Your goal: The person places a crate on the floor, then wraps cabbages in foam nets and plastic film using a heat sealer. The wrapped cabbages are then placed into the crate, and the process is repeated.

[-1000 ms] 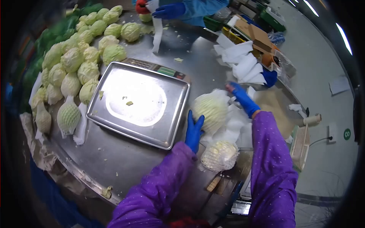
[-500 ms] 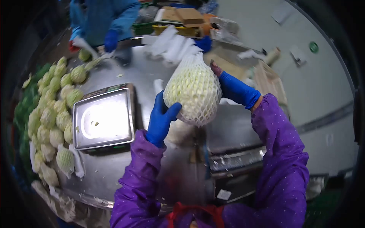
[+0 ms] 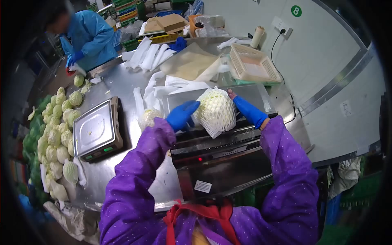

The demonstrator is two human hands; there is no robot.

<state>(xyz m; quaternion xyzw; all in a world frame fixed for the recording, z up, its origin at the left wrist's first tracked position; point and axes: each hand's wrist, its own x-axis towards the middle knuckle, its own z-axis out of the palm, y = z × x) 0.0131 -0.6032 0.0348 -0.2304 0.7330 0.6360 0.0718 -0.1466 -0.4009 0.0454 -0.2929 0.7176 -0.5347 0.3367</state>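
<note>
A pale cabbage in a white foam net (image 3: 216, 111) is between my two hands, above a wrapping machine (image 3: 220, 153). My left hand (image 3: 183, 115), in a blue glove, presses against its left side with the fingers together, a little blurred. On the other side my right hand (image 3: 248, 110) grips it, the bare thumb tip showing at the top and the other fingers mostly hidden. Another netted cabbage (image 3: 149, 117) rests on the table just beyond my left wrist.
A scale (image 3: 96, 128) stands to the left, beside a heap of cabbages (image 3: 55, 141). White foam nets (image 3: 149, 55) and a cream plastic basket (image 3: 254, 65) lie at the back. A black cord runs down the right wall. A person in blue (image 3: 92, 34) works at the far left.
The netted cabbage has moved from over the table to above the wrapping machine, still between my hands. My view has turned right, bringing the machine and basket fully into sight.
</note>
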